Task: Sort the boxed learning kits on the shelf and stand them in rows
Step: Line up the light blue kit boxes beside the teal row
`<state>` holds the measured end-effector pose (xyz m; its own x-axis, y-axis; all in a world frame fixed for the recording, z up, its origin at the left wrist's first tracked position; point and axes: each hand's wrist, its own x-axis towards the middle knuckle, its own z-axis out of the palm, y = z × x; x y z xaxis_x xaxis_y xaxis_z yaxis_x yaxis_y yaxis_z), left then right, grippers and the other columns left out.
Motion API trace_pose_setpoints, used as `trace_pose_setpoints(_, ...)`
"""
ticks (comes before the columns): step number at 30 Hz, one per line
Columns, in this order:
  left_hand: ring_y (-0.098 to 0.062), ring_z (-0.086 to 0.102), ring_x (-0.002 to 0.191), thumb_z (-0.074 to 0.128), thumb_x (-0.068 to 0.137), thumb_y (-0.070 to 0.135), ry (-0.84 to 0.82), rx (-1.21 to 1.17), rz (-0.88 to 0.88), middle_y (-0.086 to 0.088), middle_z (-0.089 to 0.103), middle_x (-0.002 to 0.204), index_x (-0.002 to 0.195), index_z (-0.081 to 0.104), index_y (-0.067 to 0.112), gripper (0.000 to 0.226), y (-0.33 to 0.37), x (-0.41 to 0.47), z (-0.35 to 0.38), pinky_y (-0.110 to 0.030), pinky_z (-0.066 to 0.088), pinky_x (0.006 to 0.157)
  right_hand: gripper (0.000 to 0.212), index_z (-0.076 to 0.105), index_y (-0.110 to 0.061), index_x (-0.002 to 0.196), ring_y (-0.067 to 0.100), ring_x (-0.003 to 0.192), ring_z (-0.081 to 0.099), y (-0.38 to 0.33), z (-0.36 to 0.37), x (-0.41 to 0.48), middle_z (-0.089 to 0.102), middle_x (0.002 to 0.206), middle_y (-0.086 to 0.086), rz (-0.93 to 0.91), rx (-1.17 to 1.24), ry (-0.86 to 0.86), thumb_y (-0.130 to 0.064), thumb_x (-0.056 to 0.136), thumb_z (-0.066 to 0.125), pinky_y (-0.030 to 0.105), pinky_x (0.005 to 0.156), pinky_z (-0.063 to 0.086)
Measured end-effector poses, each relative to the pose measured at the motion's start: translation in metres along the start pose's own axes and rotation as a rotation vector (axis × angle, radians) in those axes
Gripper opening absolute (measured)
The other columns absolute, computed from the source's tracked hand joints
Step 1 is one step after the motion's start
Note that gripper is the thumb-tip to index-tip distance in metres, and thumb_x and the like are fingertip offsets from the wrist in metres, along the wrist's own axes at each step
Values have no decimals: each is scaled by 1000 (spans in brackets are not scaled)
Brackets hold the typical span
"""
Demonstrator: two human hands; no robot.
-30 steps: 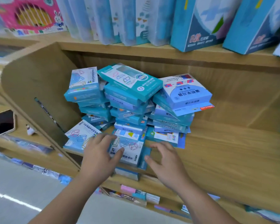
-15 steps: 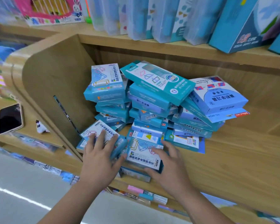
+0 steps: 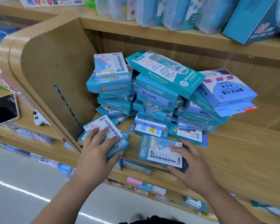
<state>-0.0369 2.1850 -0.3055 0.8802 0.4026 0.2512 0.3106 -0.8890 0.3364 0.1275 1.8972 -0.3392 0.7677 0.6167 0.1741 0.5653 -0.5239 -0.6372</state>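
Pulling now: right hand (image 3: 192, 165) fingers curl round a box (image 3: 158, 151) slid from the pile (image 3: 160, 94) to the shelf (image 3: 233, 159) front edge, left hand (image 3: 94, 152) spread fingers and thumb clamp a second box (image 3: 103, 126); sorting barely begun.

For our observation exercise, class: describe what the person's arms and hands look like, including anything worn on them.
Both forearms are bare as far as the frame shows: no sleeves, gloves, watch or bracelets. The left hand and right hand carry no visible rings.
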Motion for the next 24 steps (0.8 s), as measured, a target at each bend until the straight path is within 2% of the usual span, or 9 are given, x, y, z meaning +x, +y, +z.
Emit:
trace_pose_setpoints(3, -39, 36, 139, 79, 82, 34, -4, -55, 55, -5, 56, 141, 118, 69, 26, 39, -2, -3, -1, -58, 39, 109, 59, 58, -52, 123, 10, 132, 48, 7, -12, -4, 41, 148, -14, -1, 52, -22, -54, 67, 76, 44, 104, 47)
trace_pose_setpoints(6, -38, 34, 142, 63, 90, 46, -27, -85, 115, -1, 54, 143, 120, 66, 29, 34, -11, -5, -3, -57, 38, 110, 64, 57, -56, 123, 11, 136, 42, 13, -26, -7, 36, 155, -11, 2, 16, -39, -37, 65, 77, 35, 107, 38)
trace_pose_setpoints(10, -33, 32, 144, 46, 92, 53, -67, -93, 178, 3, 52, 145, 122, 64, 32, 40, -23, -10, -10, -53, 37, 113, 55, 70, -38, 116, 29, 120, 46, 0, -28, -11, 48, 141, 3, 53, -174, 99, -23, 64, 65, 47, 103, 40)
trace_pose_setpoints(13, -31, 31, 145, 48, 92, 50, -61, -107, 193, 5, 52, 145, 123, 64, 32, 40, -25, -14, -14, -49, 34, 114, 50, 69, -28, 121, 28, 113, 46, -26, -14, -14, 52, 132, 3, 59, -213, 145, -32, 73, 53, 53, 96, 45)
trace_pose_setpoints(15, -29, 32, 145, 50, 91, 49, -55, -126, 176, 5, 51, 146, 124, 64, 32, 40, -24, -15, -14, -49, 36, 113, 55, 61, -35, 131, 29, 122, 45, -40, -2, -14, 50, 138, -3, 98, -292, 65, -51, 81, 46, 53, 96, 43)
trace_pose_setpoints(18, -14, 34, 141, 55, 92, 56, 74, -286, -61, 5, 49, 146, 121, 67, 29, 41, -9, -20, -16, -41, 40, 108, 63, 52, -43, 139, 32, 130, 38, -47, 15, -16, 46, 147, -4, 75, -495, -29, -73, 85, 38, 54, 97, 41)
trace_pose_setpoints(21, 18, 37, 115, 57, 82, 58, 319, -468, -453, 6, 48, 131, 119, 63, 26, 49, 7, -25, -15, -37, 53, 90, 60, 57, -42, 134, 31, 131, 38, -49, 21, -16, 49, 145, -3, 37, -494, -23, -73, 86, 37, 54, 96, 43)
trace_pose_setpoints(22, 19, 41, 108, 60, 82, 58, 338, -511, -549, 7, 46, 125, 122, 58, 29, 49, 9, -25, -13, -39, 56, 85, 57, 59, -43, 131, 30, 131, 38, -50, 21, -15, 50, 144, -5, 30, -470, -20, -72, 87, 38, 54, 96, 43)
trace_pose_setpoints(24, 3, 54, 102, 68, 82, 58, 289, -618, -692, 7, 49, 117, 128, 51, 34, 55, 7, -23, -10, -43, 59, 80, 51, 63, -43, 125, 28, 130, 39, -51, 22, -12, 52, 141, -7, 9, -409, -7, -68, 88, 39, 53, 98, 43)
